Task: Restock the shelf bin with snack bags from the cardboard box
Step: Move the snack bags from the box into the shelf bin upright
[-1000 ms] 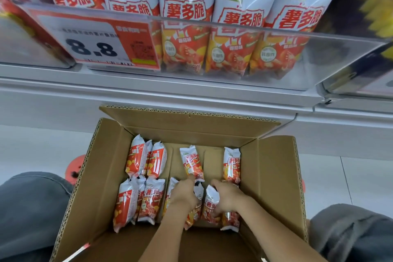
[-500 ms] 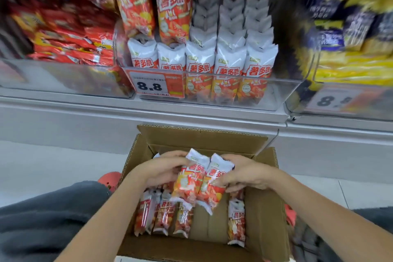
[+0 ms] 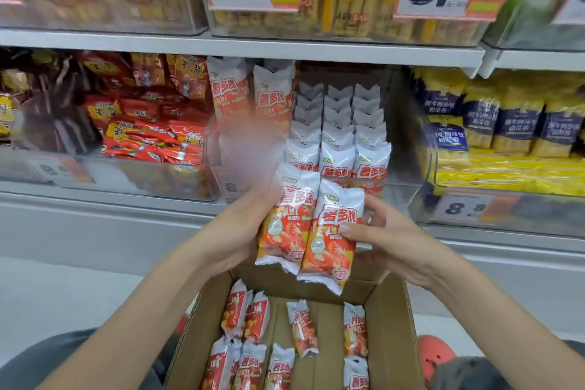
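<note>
Transfer is under way: left hand and right hand each clasp one tomato snack bag, side by side above the cardboard box. Next, lift them into the clear shelf bin, behind its front edge.

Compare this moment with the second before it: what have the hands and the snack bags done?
A second ago both hands were down in the cardboard box, gathering bags. Now the left hand and right hand grip two snack bags side by side, lifted out and raised in front of the clear shelf bin. The remaining bags stay upright in the box, and the bin's rows look unchanged.
</note>
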A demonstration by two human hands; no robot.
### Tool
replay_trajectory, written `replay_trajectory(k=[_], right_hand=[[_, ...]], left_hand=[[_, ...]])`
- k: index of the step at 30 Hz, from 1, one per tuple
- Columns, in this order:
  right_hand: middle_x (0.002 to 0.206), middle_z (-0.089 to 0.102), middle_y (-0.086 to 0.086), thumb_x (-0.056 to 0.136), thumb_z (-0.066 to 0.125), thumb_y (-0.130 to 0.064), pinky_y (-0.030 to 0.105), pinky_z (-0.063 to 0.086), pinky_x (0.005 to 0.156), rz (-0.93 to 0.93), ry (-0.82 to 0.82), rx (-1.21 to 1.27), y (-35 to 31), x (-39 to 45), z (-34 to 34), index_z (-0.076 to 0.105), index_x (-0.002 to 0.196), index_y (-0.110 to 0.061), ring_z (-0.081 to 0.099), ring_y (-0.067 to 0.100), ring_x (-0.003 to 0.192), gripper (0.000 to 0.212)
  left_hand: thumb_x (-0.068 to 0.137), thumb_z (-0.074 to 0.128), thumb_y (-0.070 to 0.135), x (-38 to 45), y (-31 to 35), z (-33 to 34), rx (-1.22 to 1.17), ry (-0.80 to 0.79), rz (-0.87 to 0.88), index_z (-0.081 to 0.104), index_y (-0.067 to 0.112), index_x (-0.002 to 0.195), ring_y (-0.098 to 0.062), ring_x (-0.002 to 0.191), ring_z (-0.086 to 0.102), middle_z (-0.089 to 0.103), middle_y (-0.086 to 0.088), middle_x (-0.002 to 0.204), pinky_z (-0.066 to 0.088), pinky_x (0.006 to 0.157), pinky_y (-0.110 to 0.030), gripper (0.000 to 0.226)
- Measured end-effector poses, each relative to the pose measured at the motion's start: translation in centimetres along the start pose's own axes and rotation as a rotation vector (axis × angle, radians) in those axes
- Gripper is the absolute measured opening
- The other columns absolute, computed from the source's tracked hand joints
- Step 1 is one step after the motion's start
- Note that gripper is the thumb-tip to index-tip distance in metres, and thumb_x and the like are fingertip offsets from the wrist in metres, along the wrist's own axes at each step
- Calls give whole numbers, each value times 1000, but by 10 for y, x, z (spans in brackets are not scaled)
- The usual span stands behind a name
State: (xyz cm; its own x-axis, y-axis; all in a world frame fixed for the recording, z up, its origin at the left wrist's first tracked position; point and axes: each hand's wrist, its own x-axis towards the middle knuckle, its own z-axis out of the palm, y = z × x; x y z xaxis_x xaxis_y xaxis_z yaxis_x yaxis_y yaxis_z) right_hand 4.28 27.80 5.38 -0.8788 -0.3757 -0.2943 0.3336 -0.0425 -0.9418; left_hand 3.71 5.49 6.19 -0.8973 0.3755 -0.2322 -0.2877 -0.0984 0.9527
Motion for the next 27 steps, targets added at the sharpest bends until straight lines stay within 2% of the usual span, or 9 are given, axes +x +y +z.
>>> replay_trajectory(k=[3, 4, 6, 9, 13, 19, 22, 25, 27], right_hand=[[99, 74, 1, 66, 86, -18, 35, 60, 66, -50, 1, 109, -11, -3, -1, 61, 112, -22, 71, 14, 88, 53], [102, 73, 2, 57, 90, -24, 35, 59, 65, -69, -6, 134, -13, -3, -1, 62, 113, -22, 71, 15, 89, 63], [107, 72, 4, 43, 94, -36, 35, 58, 67, -96, -14, 168, -13, -1, 0, 63, 116, -21, 70, 17, 94, 80], [118, 68, 9, 59, 88, -37, 41, 59, 76, -85, -1, 200, -12, 4, 5, 63, 120, -21, 67, 22, 105, 68], [123, 66, 9, 81, 60, -25, 45, 53, 93, -57, 22, 289, -11, 8, 17, 53, 130, -15, 63, 26, 115, 51], [113, 72, 5, 82, 61, -18, 34, 58, 85, -76, 0, 204, -23, 12, 22, 53, 125, -18, 69, 20, 102, 44], [113, 68, 19, 87, 57, -1, 33, 61, 66, -81, 21, 151, -41, 21, 11, 51, 125, -5, 69, 30, 92, 39], [107, 67, 25, 89, 55, 0, 43, 56, 79, -152, 155, 53, -71, 35, -5, 54, 119, 1, 65, 37, 94, 31], [87, 68, 14, 90, 57, -4, 37, 54, 72, -223, 216, 4, -93, 50, -16, 58, 108, -2, 65, 24, 76, 18]], left_hand=[[76, 74, 43, -5, 8, -1, 76, -46, 77, 20, 44, 146, -19, 122, 57, 52, 7, 140, 43, 103, -51, 89], [65, 85, 34, -7, 9, 1, 122, -31, 85, 11, 47, 147, -17, 121, 58, 50, 9, 141, 44, 103, -49, 110], [60, 90, 19, -10, 8, 5, 212, 41, 96, 4, 48, 147, -10, 115, 61, 50, 13, 139, 49, 99, -42, 126], [63, 85, 3, -8, 6, 10, 186, 113, 89, 26, 32, 144, -11, 106, 66, 63, 6, 124, 55, 90, -34, 104], [57, 84, 15, -3, 3, 12, 203, 142, 66, 43, 30, 131, -10, 100, 68, 70, 7, 112, 57, 86, -31, 86], [75, 77, 20, 3, 6, 17, 244, 185, 85, 47, 30, 128, -3, 97, 68, 71, 11, 108, 56, 81, -21, 61], [71, 76, 30, 7, 14, 14, 280, 216, 109, 52, 29, 123, -8, 95, 69, 72, 9, 105, 56, 84, -28, 57], [62, 75, 34, 8, 25, 9, 252, 249, 138, 56, 27, 121, -13, 94, 68, 71, 4, 107, 52, 79, -27, 62], [62, 75, 32, 12, 33, 7, 260, 280, 173, 56, 27, 121, -11, 96, 68, 70, 5, 107, 52, 79, -25, 62]])
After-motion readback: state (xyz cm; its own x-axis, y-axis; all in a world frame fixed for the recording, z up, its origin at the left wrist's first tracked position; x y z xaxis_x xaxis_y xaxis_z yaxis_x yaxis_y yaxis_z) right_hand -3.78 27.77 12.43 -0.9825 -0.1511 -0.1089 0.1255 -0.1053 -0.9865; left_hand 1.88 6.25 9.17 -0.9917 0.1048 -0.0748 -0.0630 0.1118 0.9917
